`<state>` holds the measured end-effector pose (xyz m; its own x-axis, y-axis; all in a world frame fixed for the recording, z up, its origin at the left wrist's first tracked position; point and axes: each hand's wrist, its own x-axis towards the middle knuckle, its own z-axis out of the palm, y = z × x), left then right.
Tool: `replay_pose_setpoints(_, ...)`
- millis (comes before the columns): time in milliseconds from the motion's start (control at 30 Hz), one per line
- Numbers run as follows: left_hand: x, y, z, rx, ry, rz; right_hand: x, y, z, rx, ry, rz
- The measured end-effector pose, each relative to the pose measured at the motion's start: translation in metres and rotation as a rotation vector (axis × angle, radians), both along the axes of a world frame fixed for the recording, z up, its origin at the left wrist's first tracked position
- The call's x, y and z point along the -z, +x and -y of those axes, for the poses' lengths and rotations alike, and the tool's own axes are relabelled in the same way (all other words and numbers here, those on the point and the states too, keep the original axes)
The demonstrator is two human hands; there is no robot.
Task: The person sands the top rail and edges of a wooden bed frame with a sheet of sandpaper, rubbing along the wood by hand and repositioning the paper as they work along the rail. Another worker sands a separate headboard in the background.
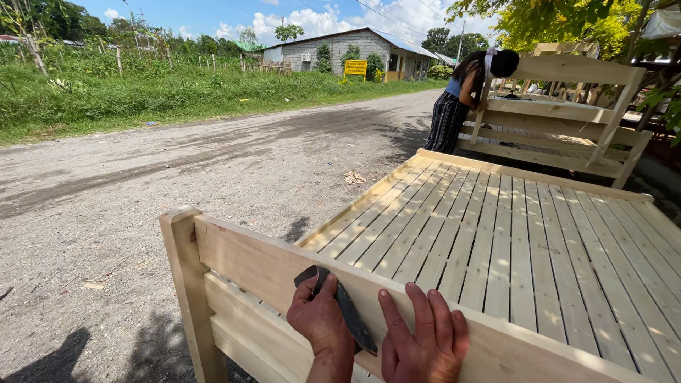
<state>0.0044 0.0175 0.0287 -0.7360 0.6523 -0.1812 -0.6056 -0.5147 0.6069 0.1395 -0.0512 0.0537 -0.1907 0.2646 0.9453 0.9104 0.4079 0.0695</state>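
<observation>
At the left of the scene runs a gravel road (pixel 213 163) with a grass verge (pixel 106 92) and a low grey building (pixel 340 50) far behind it; none of this bears on the work. At the near left stands the corner post (pixel 186 284) of an unpainted wooden bed frame, and from it the top rail of the end board (pixel 255 266) runs to the right and toward the viewer. The left hand (pixel 323 323) rests on the face of this rail, fingers pressed together and curled, pinning a dark sheet of sandpaper (pixel 346 308) flat against the wood; the sheet lies tilted, its upper corner showing above the thumb. Just to its right the right hand (pixel 422 337) lies palm-down on the same rail, fingers spread a little and extended, its thumb touching the lower edge of the sheet. Judged from the position, sanding is in hand near the middle of the rail; I cannot tell from the surface which stretches are already smoothed, as the wood looks evenly pale throughout. The lower rail (pixel 241 319) and the post appear equally bare. Beyond the rail, the slatted deck (pixel 511 234) extends far and right, fully assembled and unfinished. At the far right another person (pixel 461 99) bends over a second bed frame (pixel 567 113) of like build, under trees (pixel 567 21).
</observation>
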Motion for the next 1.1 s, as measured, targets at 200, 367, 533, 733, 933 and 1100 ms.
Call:
replay_pose_setpoints(200, 0.016, 0.014, 0.020, 0.029, -0.140, 0.024, 0.004, -0.002, 0.001, 0.017, 0.009, -0.034)
replay_pose_setpoints(367, 0.013, 0.010, 0.012, 0.027, -0.071, 0.009, 0.002, 0.001, 0.001, 0.010, 0.010, -0.032)
replay_pose_setpoints(533, 0.007, 0.008, 0.008, 0.030, -0.056, 0.031, 0.001, 0.000, 0.001, 0.007, 0.018, -0.035)
replay_pose_setpoints(733, 0.013, 0.012, 0.021, 0.007, -0.130, 0.015, -0.001, -0.003, 0.003, 0.038, 0.023, -0.056)
replay_pose_setpoints(933, -0.004, 0.009, 0.006, -0.011, -0.016, -0.028, -0.003, -0.001, 0.006, 0.034, -0.032, -0.026)
replay_pose_setpoints(1100, -0.006, 0.011, 0.013, 0.019, -0.003, -0.139, -0.003, -0.002, 0.005, 0.048, 0.026, -0.026)
